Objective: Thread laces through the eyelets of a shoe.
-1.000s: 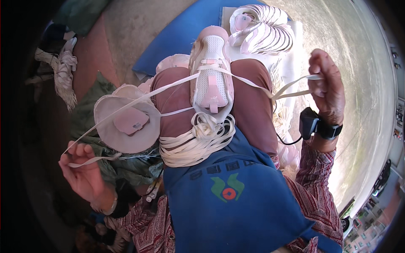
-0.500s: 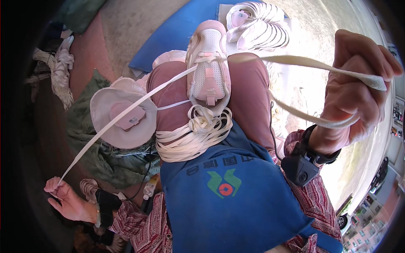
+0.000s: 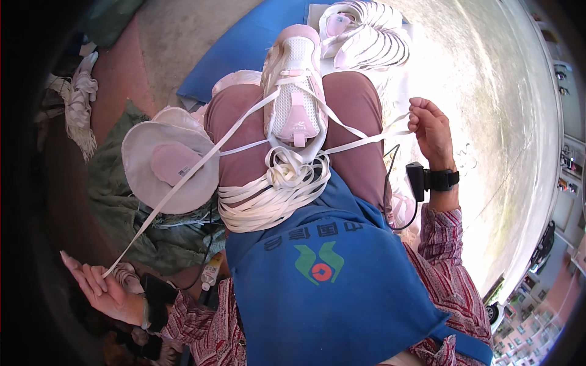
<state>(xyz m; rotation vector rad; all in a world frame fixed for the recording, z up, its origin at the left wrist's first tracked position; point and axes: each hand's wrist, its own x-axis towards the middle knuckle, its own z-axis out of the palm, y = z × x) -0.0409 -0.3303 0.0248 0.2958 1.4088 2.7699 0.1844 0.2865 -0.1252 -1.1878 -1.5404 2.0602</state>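
A pink and white shoe upper (image 3: 297,79) stands wedged between my knees, with a white shoelace (image 3: 354,144) threaded near its top. At the lower left, my left hand (image 3: 104,290) pinches one strand, drawn taut from the shoe; some of its fingers stretch out. My right hand (image 3: 430,128), raised beyond my right knee, closes its fingertips on the lace on that side. Two strands run toward it, one from the eyelets and one from beside the shoe's lower end. On my lap, below the shoe, rests a looped bundle of white laces (image 3: 262,204).
Stacked pink and white uppers (image 3: 137,161) sit left of my knees on a green sack (image 3: 116,201). Another fanned row of uppers (image 3: 369,36) lies ahead by a blue mat (image 3: 226,46). A blue apron (image 3: 342,305) covers my lap. A small tube (image 3: 210,271) is at lower left.
My right hand has moved away from the camera and inward, and its broad lace loop has become thinner strands. My left hand has shifted slightly lower, its fingers reaching out more.
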